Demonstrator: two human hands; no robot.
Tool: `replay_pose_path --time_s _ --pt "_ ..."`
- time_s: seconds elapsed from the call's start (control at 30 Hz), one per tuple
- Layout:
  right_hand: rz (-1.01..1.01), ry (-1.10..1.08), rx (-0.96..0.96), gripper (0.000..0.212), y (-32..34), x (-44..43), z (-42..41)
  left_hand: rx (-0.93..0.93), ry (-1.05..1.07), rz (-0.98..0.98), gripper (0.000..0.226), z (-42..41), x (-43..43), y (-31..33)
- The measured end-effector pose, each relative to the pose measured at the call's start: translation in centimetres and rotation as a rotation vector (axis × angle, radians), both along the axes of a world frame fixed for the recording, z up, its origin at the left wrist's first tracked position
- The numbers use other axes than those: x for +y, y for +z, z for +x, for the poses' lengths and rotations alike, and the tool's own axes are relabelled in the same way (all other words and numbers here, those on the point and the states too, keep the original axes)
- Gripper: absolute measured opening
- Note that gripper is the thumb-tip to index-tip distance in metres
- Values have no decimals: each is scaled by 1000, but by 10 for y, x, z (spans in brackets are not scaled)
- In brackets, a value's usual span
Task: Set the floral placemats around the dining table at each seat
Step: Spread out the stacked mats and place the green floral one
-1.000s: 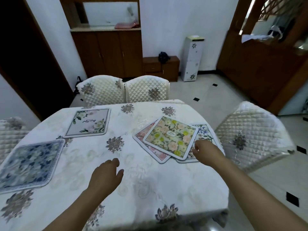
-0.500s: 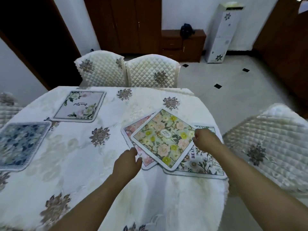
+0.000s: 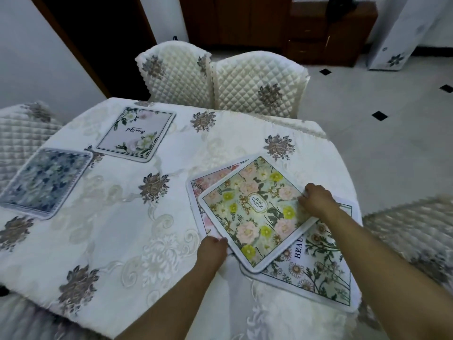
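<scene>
Three floral placemats lie stacked at the right of the dining table (image 3: 117, 244). On top is a green one with yellow and pink flowers (image 3: 255, 209), over a pink one (image 3: 208, 182) and a white daisy one (image 3: 318, 273). My right hand (image 3: 317, 201) pinches the top mat's right corner. Fingers curled, my left hand (image 3: 212, 251) grips that mat's near-left edge. A white placemat with green sprigs (image 3: 136, 133) lies flat at the far seat. A blue floral one (image 3: 46, 180) lies flat at the left seat.
Two quilted cream chairs (image 3: 257, 84) stand side by side at the far edge. Another chair (image 3: 411, 231) is at the right and one (image 3: 22, 128) at the left. Dark wooden cabinets (image 3: 328, 33) line the back wall across the tiled floor.
My left hand moved right across the cloth to the top mat's near edge. My right hand shifted onto that mat's right corner. The view tilted down and closer to the stack.
</scene>
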State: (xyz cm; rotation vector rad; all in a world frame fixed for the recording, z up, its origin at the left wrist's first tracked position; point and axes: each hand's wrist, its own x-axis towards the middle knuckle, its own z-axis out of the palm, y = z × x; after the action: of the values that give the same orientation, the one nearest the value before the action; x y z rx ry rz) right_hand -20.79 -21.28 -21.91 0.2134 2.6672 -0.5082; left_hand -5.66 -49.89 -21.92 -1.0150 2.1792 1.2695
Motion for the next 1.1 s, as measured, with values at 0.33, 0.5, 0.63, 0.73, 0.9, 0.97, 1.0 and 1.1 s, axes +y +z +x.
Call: replay_pose_path --time_s 0.33,0.5,0.63,0.73,0.9,0.97,1.0,1.1 --pt "-149 -121 69 18 -7 -5 -16 58 214 154 23 -12 3 -4" --pt "-185 -89 60 26 6 -13 0 116 94 41 23 -13 -16 12" --pt "-236 -97 109 28 24 -35 35 203 -71 -86 19 1 -62 31" --pt "-295 -109 137 27 40 -69 76 259 -133 -150 21 21 -116 44" --pt "-399 -121 172 33 57 -157 157 328 -210 -216 18 57 -223 64" --pt "-410 -138 195 34 62 -199 189 375 -236 -230 19 74 -270 74" --pt "-414 -149 208 34 65 -221 205 391 -247 -229 19 83 -293 79" --pt "-430 -168 237 35 75 -282 245 428 -281 -244 17 105 -356 97"
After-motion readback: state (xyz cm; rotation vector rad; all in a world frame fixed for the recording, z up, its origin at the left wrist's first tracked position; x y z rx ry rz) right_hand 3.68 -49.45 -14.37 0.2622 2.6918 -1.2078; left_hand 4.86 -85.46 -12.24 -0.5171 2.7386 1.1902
